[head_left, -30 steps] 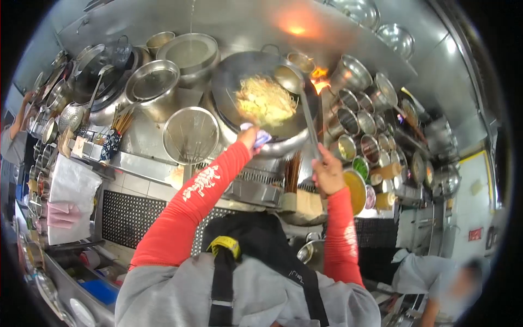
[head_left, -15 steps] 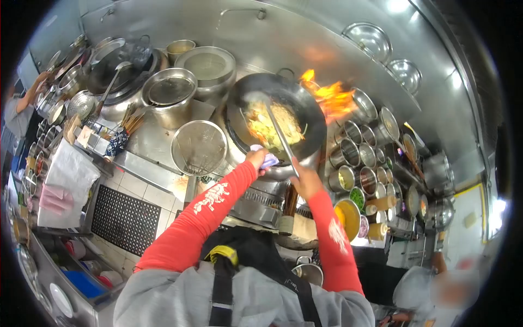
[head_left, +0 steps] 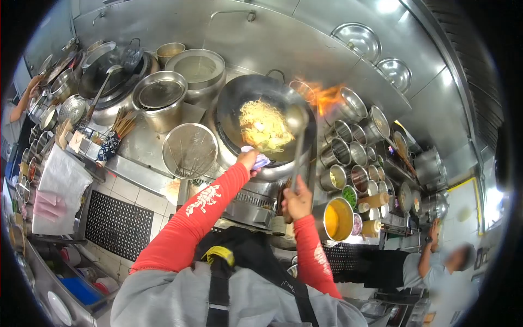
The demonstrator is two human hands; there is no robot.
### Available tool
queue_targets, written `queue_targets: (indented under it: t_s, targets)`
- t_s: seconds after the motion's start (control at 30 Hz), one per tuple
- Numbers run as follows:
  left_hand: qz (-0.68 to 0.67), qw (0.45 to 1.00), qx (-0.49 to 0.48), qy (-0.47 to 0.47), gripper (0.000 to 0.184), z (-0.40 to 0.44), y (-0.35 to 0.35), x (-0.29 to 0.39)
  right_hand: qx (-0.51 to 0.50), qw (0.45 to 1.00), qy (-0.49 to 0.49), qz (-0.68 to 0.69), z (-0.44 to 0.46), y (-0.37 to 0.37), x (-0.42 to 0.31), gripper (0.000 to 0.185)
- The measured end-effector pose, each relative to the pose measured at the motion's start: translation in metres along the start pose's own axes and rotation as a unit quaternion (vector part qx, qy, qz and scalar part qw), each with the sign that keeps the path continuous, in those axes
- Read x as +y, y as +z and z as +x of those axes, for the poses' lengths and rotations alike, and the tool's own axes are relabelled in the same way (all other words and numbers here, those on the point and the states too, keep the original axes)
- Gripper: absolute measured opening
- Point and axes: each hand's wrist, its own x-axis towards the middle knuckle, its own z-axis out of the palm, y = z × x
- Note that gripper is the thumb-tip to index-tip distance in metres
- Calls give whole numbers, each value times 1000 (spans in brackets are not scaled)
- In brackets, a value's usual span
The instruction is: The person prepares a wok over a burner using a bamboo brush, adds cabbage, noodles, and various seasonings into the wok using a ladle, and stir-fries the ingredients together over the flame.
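Note:
A dark wok (head_left: 234,98) sits on the stove with noodles and vegetables (head_left: 265,126) in it. My left hand (head_left: 249,160) is closed on a pale purple cloth (head_left: 259,158) at the wok's near rim. Below the wok's right side, my right hand (head_left: 298,200) grips the handle of a long metal ladle (head_left: 297,121). The ladle's bowl is over the wok's right side, beside the noodles and apart from them.
Flames (head_left: 327,98) rise behind the wok's right edge. Metal containers and a pot of orange liquid (head_left: 338,219) stand right. A wire strainer (head_left: 189,151) and pots lie left. A co-worker (head_left: 436,267) is at lower right, another person's arm (head_left: 26,98) far left.
The ladle has moved from over the food to the wok's right side, and my right hand has come down towards me. The noodles have shifted in the wok. The flames have shrunk.

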Motion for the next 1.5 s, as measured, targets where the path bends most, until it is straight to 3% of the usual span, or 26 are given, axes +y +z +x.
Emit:
queue_targets:
  t_s: [0.07,0.17,0.4,0.5,0.6,0.7,0.77,0.8,0.83,0.87,0.93,1.03,1.17,1.23,1.3,1.4,1.47,1.5]
  targets:
    - [-2,1000,-15,-6,26,4,-3,-4,-56,998,38,6,-18,1,-15,69]
    - [-6,1000,-11,-14,25,6,-3,-3,-86,996,22,-26,-44,-20,-42,67]
    - [-33,999,-6,-8,23,10,2,-10,-160,968,-29,-190,29,-15,-44,64]
    - [-34,999,14,2,19,7,2,-9,-173,960,-61,-213,4,-16,-58,64]
    - [-28,999,17,-1,18,3,3,-5,-143,865,-320,-360,-31,-42,-44,64]
    - [-33,999,20,-12,19,-1,2,-4,-162,894,-84,-408,-12,-49,-74,60]
    - [-27,999,11,-14,22,3,3,-3,-84,873,-247,-411,30,-38,-58,55]
    - [-36,999,-5,-25,24,7,1,-4,-53,871,-280,-400,48,-27,-48,56]
    - [-44,999,-10,-30,26,14,-2,-8,-77,893,-192,-401,52,-18,-54,57]
    - [-39,999,-14,-26,25,27,-8,-15,-68,910,-233,-337,58,-9,-36,58]
    - [-18,999,-30,-16,25,10,-5,-6,-137,901,-238,-336,29,-11,-34,60]
    - [-25,999,-14,-21,27,10,-5,-6,-208,886,-193,-366,-31,-44,-53,62]
    - [-23,999,-34,-30,30,18,-10,-8,-128,879,-210,-409,-1,-64,-52,59]
    - [-22,998,-34,-38,31,13,-8,-5,-55,858,-319,-398,44,-45,-36,57]
    - [-25,999,-32,-32,31,10,-6,-3,-24,887,-282,-364,64,-19,-24,56]
    - [-21,998,-39,-33,30,11,-8,-7,-100,892,-196,-394,40,-7,-21,54]
    - [-23,999,-41,-23,30,9,-8,-4,-109,868,-262,-408,6,-35,-17,55]
    - [-28,998,-39,-28,29,8,-6,-3,-136,886,-245,-368,-5,-54,-20,55]
